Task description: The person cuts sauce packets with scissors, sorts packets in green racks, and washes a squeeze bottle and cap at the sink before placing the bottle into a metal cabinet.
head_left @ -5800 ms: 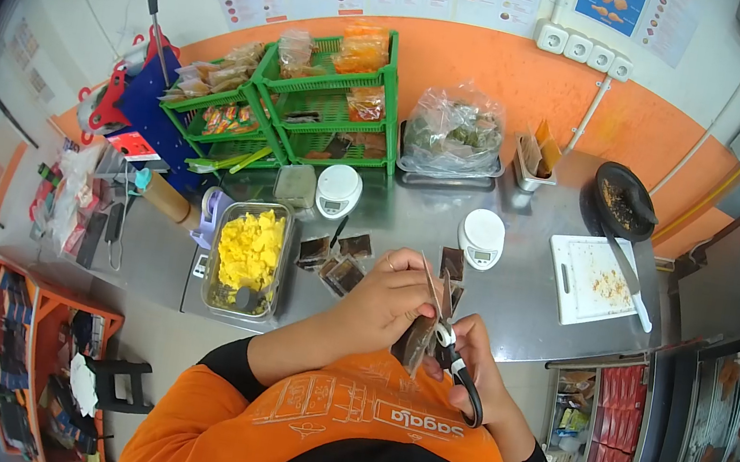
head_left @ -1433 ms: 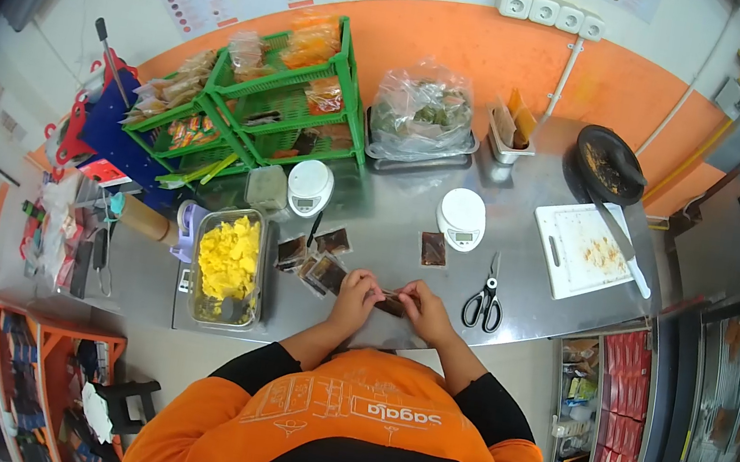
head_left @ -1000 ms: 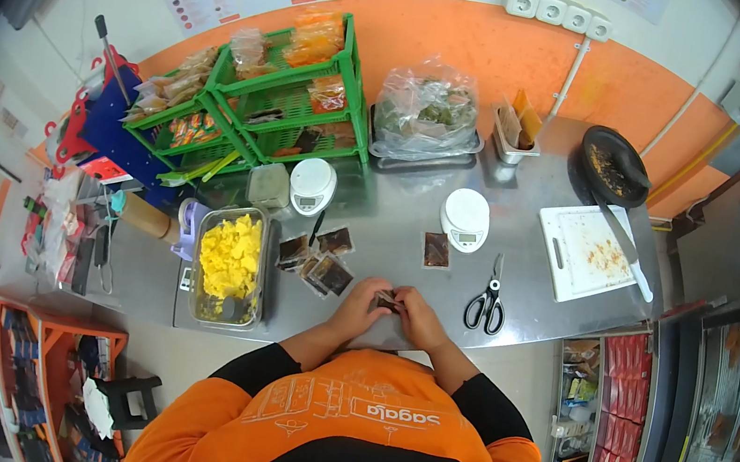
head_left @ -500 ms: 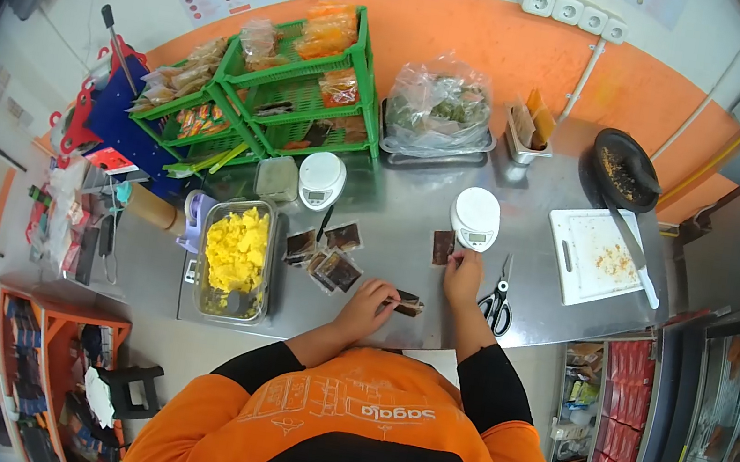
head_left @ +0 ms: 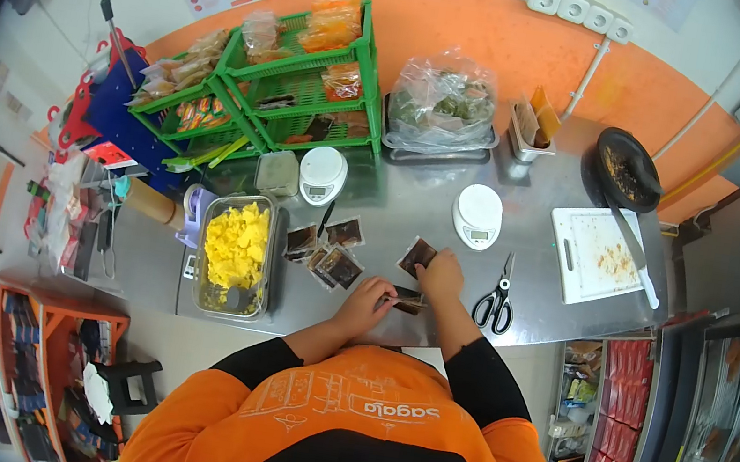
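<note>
My right hand point(head_left: 442, 277) pinches the edge of a small clear sachet of dark brown filling point(head_left: 415, 253), held above the steel table. My left hand point(head_left: 363, 307) is closed at the edge of some more dark sachets point(head_left: 409, 303), which lie near the table's front edge; the fingertips are partly hidden. Left of my hands several dark sachets point(head_left: 336, 268) overlap in a loose pile, with a black pen-like item point(head_left: 326, 219) behind it. A white kitchen scale point(head_left: 477, 216) stands bare beyond my right hand.
Black-handled scissors point(head_left: 495, 307) lie to the right, before a white cutting board point(head_left: 587, 266) with a knife point(head_left: 636, 257). At left are a tub of yellow food point(head_left: 234, 255), a second scale point(head_left: 322, 175) and green crates point(head_left: 292, 78). A stone mortar point(head_left: 624, 170) sits back right.
My right hand has moved left, carrying the dark sachet from beside the right-hand scale towards my left hand. My left hand has stayed nearly in place.
</note>
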`<state>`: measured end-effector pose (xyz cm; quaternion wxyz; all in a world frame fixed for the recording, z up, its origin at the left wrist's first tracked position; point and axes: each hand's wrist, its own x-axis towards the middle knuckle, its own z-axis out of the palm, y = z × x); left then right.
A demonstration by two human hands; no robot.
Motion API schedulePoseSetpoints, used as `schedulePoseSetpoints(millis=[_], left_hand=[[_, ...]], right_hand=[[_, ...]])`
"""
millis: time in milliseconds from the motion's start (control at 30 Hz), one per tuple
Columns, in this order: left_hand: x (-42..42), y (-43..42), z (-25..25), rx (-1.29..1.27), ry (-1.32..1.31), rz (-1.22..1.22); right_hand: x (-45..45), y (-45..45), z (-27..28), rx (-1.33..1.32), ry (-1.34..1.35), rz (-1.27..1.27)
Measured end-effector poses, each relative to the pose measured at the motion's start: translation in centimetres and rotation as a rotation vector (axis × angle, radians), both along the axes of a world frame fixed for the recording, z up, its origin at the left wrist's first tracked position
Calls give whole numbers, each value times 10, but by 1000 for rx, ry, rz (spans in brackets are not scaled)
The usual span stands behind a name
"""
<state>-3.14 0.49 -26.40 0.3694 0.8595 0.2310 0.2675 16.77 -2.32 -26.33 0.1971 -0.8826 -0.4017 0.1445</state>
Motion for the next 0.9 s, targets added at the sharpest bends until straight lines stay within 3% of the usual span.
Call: schedulePoseSetpoints(millis=[100,167,267,367,400,467,600,700,800,900], left_hand=[[1,0,1,0,-8,-7],[2,-1,3,-30,-24,10],[-1,-1,4,-15,-16,23],[-3,-1,1,-159,-19,26],[-2,0,3,-56,-24,44],[0,2,10,156,-32,79],[0,3,10,67,-33,48],[2,4,-1,-12,-46,-8],[2,6,-17,-143,-58,-82],[3,4,-16,-105,-51,-38]], right_hand=[[5,16,-25,44,25,141],[12,11,-23,157,213,199],[15,-7,9,341,328,357],[8,-35,33,506,359,585],[5,-43,37,560,367,666],[-1,-55,40,568,357,654],[-3,-68,37,572,264,624],[-16,-72,13,647,626,521],[-8,-77,-20,583,583,578],[-17,-80,3,560,424,637]])
